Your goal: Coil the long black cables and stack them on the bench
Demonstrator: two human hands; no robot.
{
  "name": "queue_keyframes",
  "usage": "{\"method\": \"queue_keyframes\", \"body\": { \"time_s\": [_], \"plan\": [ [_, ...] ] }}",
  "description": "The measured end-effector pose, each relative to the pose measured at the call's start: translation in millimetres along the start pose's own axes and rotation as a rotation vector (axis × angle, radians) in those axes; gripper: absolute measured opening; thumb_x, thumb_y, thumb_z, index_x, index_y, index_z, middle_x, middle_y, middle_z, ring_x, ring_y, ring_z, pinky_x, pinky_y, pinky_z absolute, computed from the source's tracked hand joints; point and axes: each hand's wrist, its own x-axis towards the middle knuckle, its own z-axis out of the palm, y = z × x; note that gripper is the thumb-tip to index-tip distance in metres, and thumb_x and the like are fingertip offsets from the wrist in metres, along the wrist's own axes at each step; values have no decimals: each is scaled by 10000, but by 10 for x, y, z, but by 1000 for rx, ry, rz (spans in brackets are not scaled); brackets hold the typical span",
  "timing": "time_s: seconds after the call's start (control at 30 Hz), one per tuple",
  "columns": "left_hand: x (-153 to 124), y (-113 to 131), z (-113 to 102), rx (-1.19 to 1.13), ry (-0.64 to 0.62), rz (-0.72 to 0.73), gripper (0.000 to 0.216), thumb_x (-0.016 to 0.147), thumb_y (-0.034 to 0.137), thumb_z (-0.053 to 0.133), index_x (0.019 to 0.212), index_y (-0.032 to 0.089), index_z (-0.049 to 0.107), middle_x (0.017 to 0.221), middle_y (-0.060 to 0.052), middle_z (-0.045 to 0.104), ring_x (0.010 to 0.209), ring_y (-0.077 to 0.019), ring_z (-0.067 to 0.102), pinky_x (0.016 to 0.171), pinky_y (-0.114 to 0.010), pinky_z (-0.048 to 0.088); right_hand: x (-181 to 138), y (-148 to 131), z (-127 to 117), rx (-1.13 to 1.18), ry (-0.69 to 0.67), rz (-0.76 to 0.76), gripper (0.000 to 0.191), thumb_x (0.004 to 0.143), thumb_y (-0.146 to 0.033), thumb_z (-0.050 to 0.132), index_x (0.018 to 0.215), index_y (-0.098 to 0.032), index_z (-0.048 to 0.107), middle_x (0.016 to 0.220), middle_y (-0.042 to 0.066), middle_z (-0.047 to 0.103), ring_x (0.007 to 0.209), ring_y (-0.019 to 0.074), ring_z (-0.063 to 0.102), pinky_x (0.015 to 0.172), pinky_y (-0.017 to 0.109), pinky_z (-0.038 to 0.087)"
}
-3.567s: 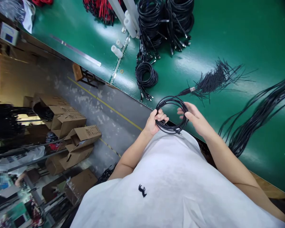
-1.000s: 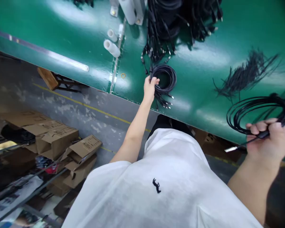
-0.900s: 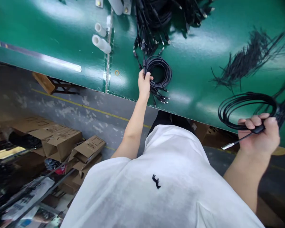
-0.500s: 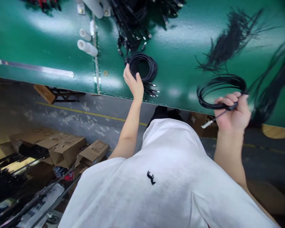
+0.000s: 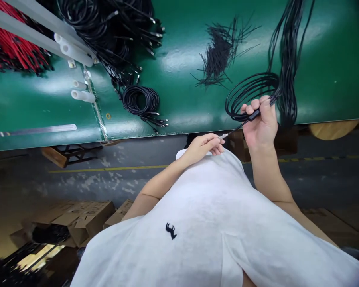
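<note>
Left hand (image 5: 202, 147) has come away from the table coil (image 5: 152, 99) and crossed to the cable in the other hand, where thumb and fingers now pinch the metal connector (image 5: 223, 136). That puts both hands on one cable: the right hand (image 5: 261, 123) grasps the held coil (image 5: 238, 117), fingers curled round its lower side by a black moulded piece (image 5: 254, 115), and the connector's lead runs fairly straight between the hands, towards 8 to 9 o'clock from the right. The held coil is raised near the edge of the table (image 5: 182, 103).

Farther out from the right hand, a heap of thin black strands (image 5: 218, 54) lies at 11 o'clock and a long bundle of cables (image 5: 288, 75) at 1 o'clock. From the left hand, the table coil sits at 10 o'clock, no longer touched; the big stack of coils (image 5: 107, 24) is beyond it, between 10 and 11, with red cables (image 5: 14, 44) farther off at 10.
</note>
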Motion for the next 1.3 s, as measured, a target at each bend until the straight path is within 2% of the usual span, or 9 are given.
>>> {"method": "queue_keyframes", "body": {
  "time_s": [0.17,0.37,0.6,0.83,0.97,1.1,1.2,1.3],
  "plan": [
    [98,-10,135,-2,-120,-142,442,826,556,689,870,116,672,649,-32,697,522,-93,606,509,-208,445,-157,-136,-276,162,2,-80,338,757,-363,828,833,-227,528,768,-58,494,675,78,525,927,316,513],
    [201,-16,415,45,-140,-335,437,842,556,641,715,139,618,465,19,572,383,-60,468,408,-191,335,-350,-219,-604,263,117,-109,305,776,-322,816,858,-216,543,782,-66,557,704,65,573,897,307,530],
    [317,-184,613,53,-231,-306,443,785,569,686,733,133,627,465,25,559,375,-56,439,399,-189,306,-524,-267,-895,321,233,-94,241,824,-277,747,864,-209,519,783,-58,556,700,67,568,879,303,536],
    [437,-420,521,119,-169,-341,451,738,563,747,831,130,664,596,13,615,497,-54,501,498,-181,357,-603,-190,-1254,227,361,12,162,849,-355,661,920,-217,614,794,-20,567,765,114,600,937,345,535],
    [540,-457,382,224,-148,-288,438,709,533,779,870,139,675,689,10,635,597,-66,523,600,-200,400,-728,-207,-1457,68,379,-2,226,793,-383,709,919,-229,602,678,-52,450,662,105,540,891,347,529],
    [696,-484,280,291,-147,-273,401,733,512,750,895,152,680,737,1,635,655,-93,533,660,-235,417,-687,-219,-1716,-432,362,83,343,807,-551,613,921,-233,553,619,-61,413,585,122,493,757,357,523],
    [816,-535,248,266,-49,-283,398,714,498,753,909,159,677,750,1,627,659,-97,530,659,-242,419,-417,-338,-2121,-720,384,138,382,787,-594,582,866,-224,532,607,-46,462,583,141,501,694,347,497],
    [893,-577,213,209,108,-262,437,668,511,778,912,161,681,756,4,625,662,-94,534,658,-236,427,71,-661,-2670,-979,434,175,292,811,-497,591,779,-217,515,624,-12,528,643,170,539,779,369,483]
  ]
}}
